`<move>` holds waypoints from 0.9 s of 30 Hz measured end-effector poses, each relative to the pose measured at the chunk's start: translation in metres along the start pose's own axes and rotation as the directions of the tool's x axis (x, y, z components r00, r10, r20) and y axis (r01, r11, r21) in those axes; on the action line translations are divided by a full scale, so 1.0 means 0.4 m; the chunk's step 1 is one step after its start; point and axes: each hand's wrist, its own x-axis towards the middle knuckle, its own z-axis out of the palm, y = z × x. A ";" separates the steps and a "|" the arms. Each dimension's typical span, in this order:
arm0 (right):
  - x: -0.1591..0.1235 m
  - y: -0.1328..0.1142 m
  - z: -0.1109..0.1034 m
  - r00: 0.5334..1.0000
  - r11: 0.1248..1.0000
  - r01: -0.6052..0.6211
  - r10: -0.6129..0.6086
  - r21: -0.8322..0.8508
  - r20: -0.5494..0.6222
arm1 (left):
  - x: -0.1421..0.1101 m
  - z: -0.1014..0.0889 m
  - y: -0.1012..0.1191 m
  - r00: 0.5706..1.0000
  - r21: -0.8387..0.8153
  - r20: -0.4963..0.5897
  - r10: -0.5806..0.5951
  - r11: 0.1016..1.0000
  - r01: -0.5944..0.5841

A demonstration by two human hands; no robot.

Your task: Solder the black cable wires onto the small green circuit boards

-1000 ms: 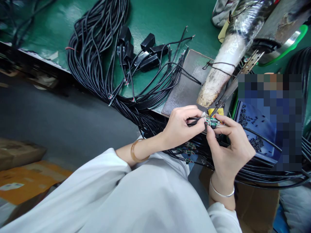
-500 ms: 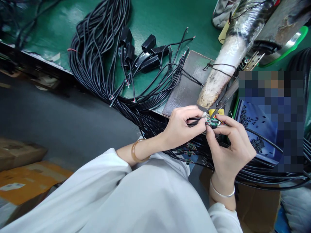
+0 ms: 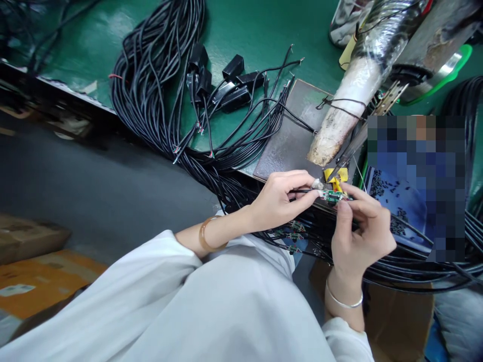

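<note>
My left hand (image 3: 279, 201) pinches the end of a thin black cable (image 3: 302, 191) at the bench's front edge. My right hand (image 3: 358, 234) is closed on a small green circuit board (image 3: 332, 196), held against the cable end. Both meet just under the tip of a fixed soldering iron (image 3: 349, 148), beside a yellow pad (image 3: 334, 175). Below my hands hang more cables with small green boards (image 3: 292, 236) on their ends.
A thick bundle of black cables (image 3: 158, 85) with black plug housings (image 3: 222, 83) lies on the green bench (image 3: 264, 30). A dark metal plate (image 3: 290, 136) sits under a wrapped white tube (image 3: 350, 100). A blue tray of small black parts (image 3: 400, 201) is at right. Cardboard boxes (image 3: 33, 271) lie on the floor.
My right hand's fingers have curled tighter round the board, and both hands have shifted slightly right and down under the iron's tip.
</note>
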 end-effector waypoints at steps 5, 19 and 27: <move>-0.040 0.036 -0.039 0.951 0.983 0.184 -0.184 -0.021 -0.248 | -0.009 -0.004 -0.002 0.998 0.021 0.054 0.022 1.000 -0.023; -0.050 0.008 0.020 0.983 0.968 0.171 -0.179 -0.186 -0.027 | -0.013 -0.004 -0.009 0.999 0.021 -0.025 0.021 1.000 -0.020; -0.027 -0.002 0.034 0.991 0.987 0.129 -0.132 -0.097 -0.021 | -0.001 0.004 -0.019 0.976 0.171 -0.124 0.176 0.973 -0.154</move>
